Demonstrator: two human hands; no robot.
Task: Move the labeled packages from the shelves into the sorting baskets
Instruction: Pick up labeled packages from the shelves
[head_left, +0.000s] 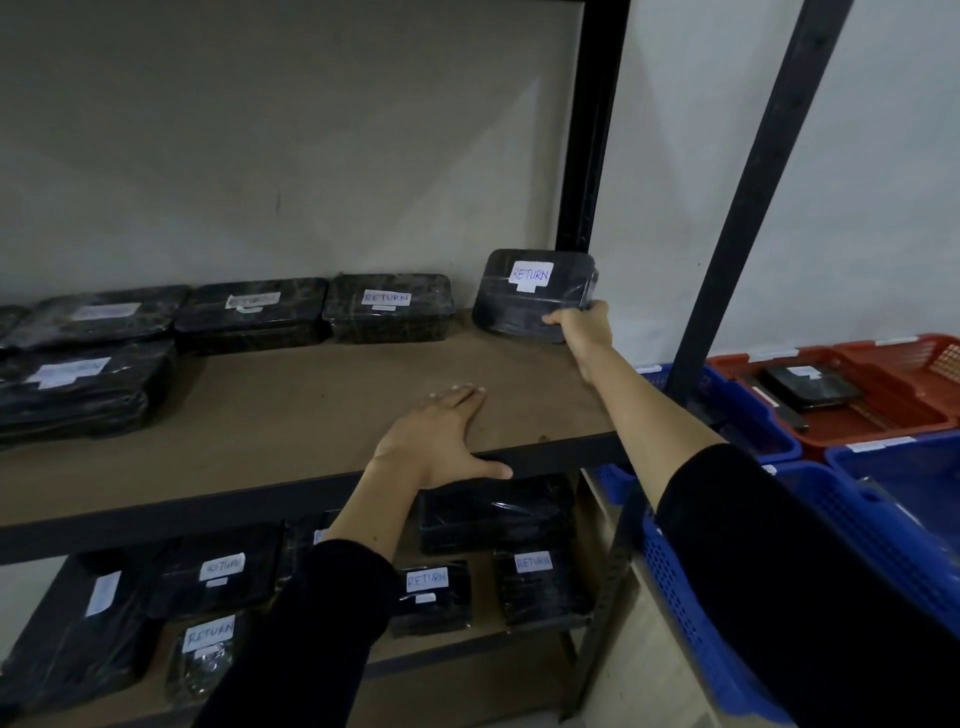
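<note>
Black plastic-wrapped package (532, 296) with a white "RETURN" label, gripped at its lower right corner by the right hand (582, 327); fingers curl round the edge. Package tilted up, label facing the camera, its lower edge at the back right corner of the upper shelf board (322, 405); whether it still touches the board cannot be told. Left hand (441, 431) lies flat on the front of the same board, fingers straight and together, thumb hooked over the front edge. Both arms in black sleeves.

Further left along the back of the board: a row of wrapped packages (387, 306), at least two labelled "RETURN"; two more stacked at far left, labels too blurred to read.

Lower shelf (467, 660): several more wrapped packages, most with "RETURN" labels.

Right of the black shelf post (592, 124): blue baskets (691, 613) on the floor, and a red basket (852, 415) behind them holding one dark labelled package (810, 387).
</note>
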